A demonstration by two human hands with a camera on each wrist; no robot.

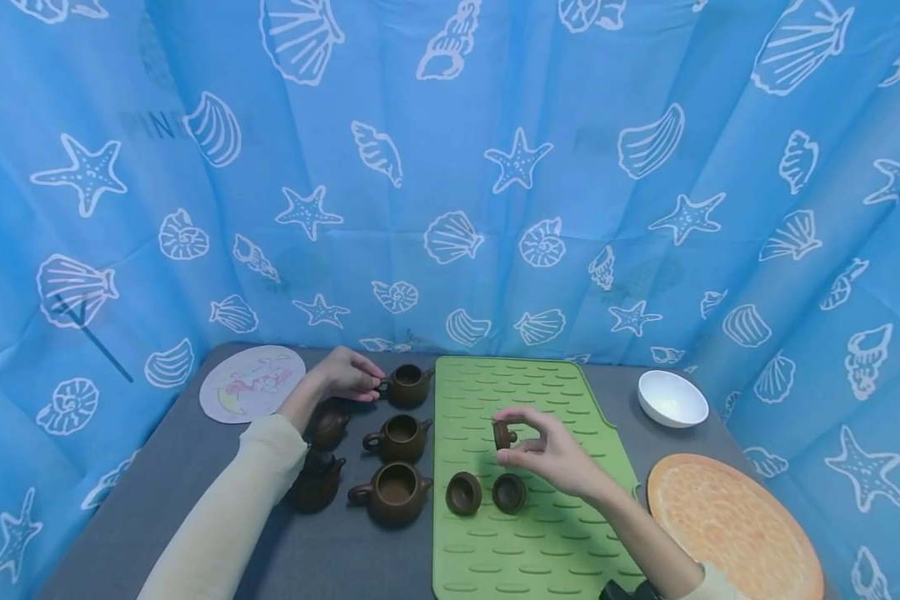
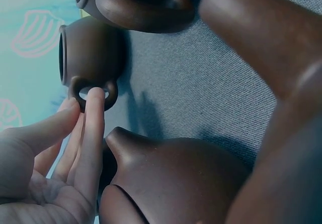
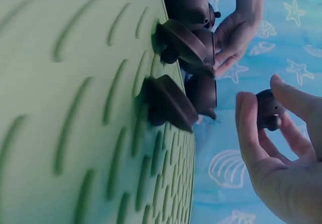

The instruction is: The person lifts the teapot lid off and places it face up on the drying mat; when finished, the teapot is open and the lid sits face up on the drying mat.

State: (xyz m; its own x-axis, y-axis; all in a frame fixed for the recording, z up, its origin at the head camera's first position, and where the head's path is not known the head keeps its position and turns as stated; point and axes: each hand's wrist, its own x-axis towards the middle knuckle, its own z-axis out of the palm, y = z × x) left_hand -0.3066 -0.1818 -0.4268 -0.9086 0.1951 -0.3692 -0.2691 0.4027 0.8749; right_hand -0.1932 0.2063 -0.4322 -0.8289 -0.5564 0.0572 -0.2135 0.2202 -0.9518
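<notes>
My left hand (image 1: 348, 375) pinches the handle of the farthest lidless brown teapot (image 1: 408, 385) between thumb and fingers; in the left wrist view its handle (image 2: 111, 95) shows close up. My right hand (image 1: 551, 450) holds a small brown teapot lid (image 1: 502, 435) above the green mat (image 1: 540, 554), tilted on its side with its knob facing right. Below it, two more lids, one on the left (image 1: 463, 493) and one on the right (image 1: 509, 493), lie upside down on the mat. Nearer to me stand a middle teapot (image 1: 403, 439) and a larger front teapot (image 1: 396, 496), both lidless.
Two teapots with lids on, a rear one (image 1: 328, 427) and a front one (image 1: 317, 483), stand beside my left forearm, which partly covers them. An oval printed mat (image 1: 251, 383) lies at the back left. A white bowl (image 1: 672, 398) and a round tan board (image 1: 735, 525) are at the right.
</notes>
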